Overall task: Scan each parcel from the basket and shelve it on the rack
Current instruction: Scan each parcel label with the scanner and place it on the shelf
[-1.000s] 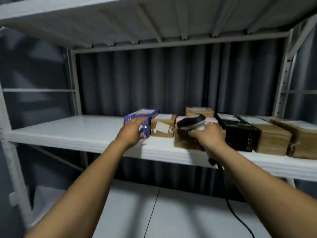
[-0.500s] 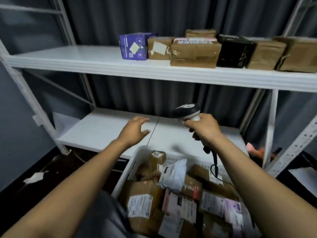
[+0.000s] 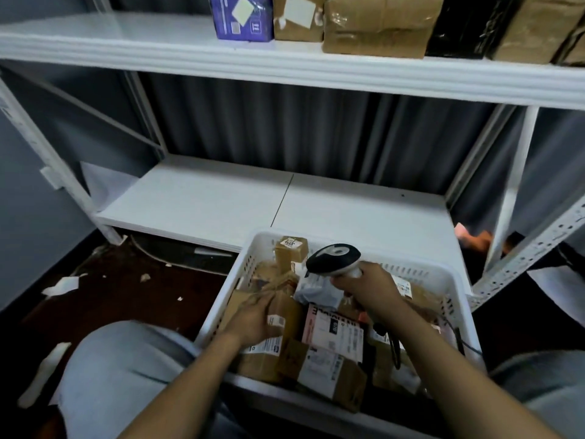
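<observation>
Right hand point(image 3: 364, 288) clenched round black-and-white handheld scanner point(image 3: 334, 259), above basket. Left hand point(image 3: 250, 318) grasping brown cardboard parcel point(image 3: 289, 307) inside white perforated plastic basket point(image 3: 414, 272), among other labelled parcels. White metal rack point(image 3: 285, 74) behind, taped boxes point(image 3: 376, 30) on upper shelf.
</observation>
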A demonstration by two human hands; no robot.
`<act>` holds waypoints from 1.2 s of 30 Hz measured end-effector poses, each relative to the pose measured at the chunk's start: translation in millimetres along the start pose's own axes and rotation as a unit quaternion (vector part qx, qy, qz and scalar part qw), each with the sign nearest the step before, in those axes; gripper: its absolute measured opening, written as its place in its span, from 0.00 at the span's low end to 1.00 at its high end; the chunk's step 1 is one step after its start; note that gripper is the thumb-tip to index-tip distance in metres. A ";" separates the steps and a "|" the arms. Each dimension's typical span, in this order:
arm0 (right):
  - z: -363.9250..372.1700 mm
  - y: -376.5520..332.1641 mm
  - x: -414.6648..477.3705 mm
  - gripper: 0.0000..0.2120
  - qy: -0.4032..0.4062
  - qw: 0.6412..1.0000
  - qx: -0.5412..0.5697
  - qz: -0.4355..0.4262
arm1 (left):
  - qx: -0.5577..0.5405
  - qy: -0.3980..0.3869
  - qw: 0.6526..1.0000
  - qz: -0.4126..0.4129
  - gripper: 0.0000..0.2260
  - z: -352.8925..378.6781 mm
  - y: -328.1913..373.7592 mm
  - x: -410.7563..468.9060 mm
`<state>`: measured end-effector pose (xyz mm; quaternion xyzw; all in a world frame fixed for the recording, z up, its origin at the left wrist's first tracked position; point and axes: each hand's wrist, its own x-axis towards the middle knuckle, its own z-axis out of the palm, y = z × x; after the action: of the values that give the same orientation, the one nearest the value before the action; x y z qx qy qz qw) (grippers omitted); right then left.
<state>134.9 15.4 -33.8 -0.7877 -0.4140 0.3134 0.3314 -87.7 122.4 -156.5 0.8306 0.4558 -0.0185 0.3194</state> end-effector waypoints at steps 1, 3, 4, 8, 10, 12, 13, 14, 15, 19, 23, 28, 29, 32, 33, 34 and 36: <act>2.8 2.8 -0.4 0.06 -0.002 1.000 0.002 -0.002 | 0.000 -0.008 1.000 -0.014 0.39 2.1 -3.4 0.7; 8.0 8.4 0.9 0.06 -0.003 1.000 0.015 -0.009 | -0.046 -0.011 0.998 -0.037 0.39 1.7 -10.4 0.8; 10.3 10.4 2.2 0.06 -0.004 1.000 0.020 -0.008 | -0.083 -0.002 0.996 -0.039 0.36 1.5 -14.7 0.6; 21.9 10.1 5.7 0.06 -0.018 1.000 0.019 0.002 | -0.152 0.002 0.984 -0.089 0.29 0.0 -33.2 -5.5; 30.5 5.5 5.5 0.06 -0.041 0.999 0.027 0.009 | -0.108 -0.029 0.982 -0.149 0.29 3.9 -45.7 -6.0; 40.2 2.7 5.0 0.07 -0.064 0.996 0.050 0.019 | -0.074 -0.038 0.983 -0.165 0.26 8.2 -54.3 -6.8; 45.6 2.0 5.0 0.07 -0.072 0.995 0.060 0.025 | -0.073 -0.035 0.983 -0.168 0.26 8.7 -56.5 -8.6; 50.2 1.1 4.6 0.08 -0.079 0.994 0.074 0.031 | -0.072 -0.027 0.982 -0.172 0.29 11.7 -62.1 -7.9; 55.2 1.6 3.9 0.09 -0.084 0.991 0.092 0.040 | -0.071 -0.026 0.981 -0.181 0.33 13.4 -65.0 -8.4; 66.8 3.1 2.4 0.08 -0.088 0.983 0.144 0.078 | -0.071 -0.012 0.984 -0.165 0.43 15.5 -63.4 -8.9; 70.0 6.0 8.8 0.08 -0.100 0.977 0.160 0.097 | -0.227 0.023 0.967 -0.109 0.20 19.4 -56.6 -3.6; 65.9 16.1 21.2 0.05 -0.130 0.973 0.153 0.116 | -0.373 0.057 0.919 -0.113 0.19 16.7 -42.5 -0.4; 66.0 19.4 24.3 0.06 -0.141 0.971 0.150 0.119 | -0.371 0.060 0.920 -0.109 0.19 12.9 -40.2 0.0; 67.7 21.9 30.7 0.13 -0.180 0.962 0.156 0.136 | -0.358 0.059 0.929 -0.075 0.16 4.7 -39.9 -3.2; 68.6 21.6 33.1 0.14 -0.187 0.960 0.157 0.141 | -0.346 0.052 0.934 -0.075 0.15 3.5 -40.8 -4.9; 69.1 20.5 35.0 0.13 -0.192 0.958 0.156 0.145 | -0.338 0.047 0.937 -0.075 0.14 3.4 -41.1 -5.7; 68.3 17.5 37.9 0.10 -0.207 0.957 0.146 0.144 | -0.339 0.057 0.936 -0.079 0.11 0.8 -37.6 -8.6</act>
<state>107.6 58.3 -95.6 -0.6996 -0.3056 0.5712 0.3016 -121.4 129.9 -173.7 0.6342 0.5162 0.1591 0.5531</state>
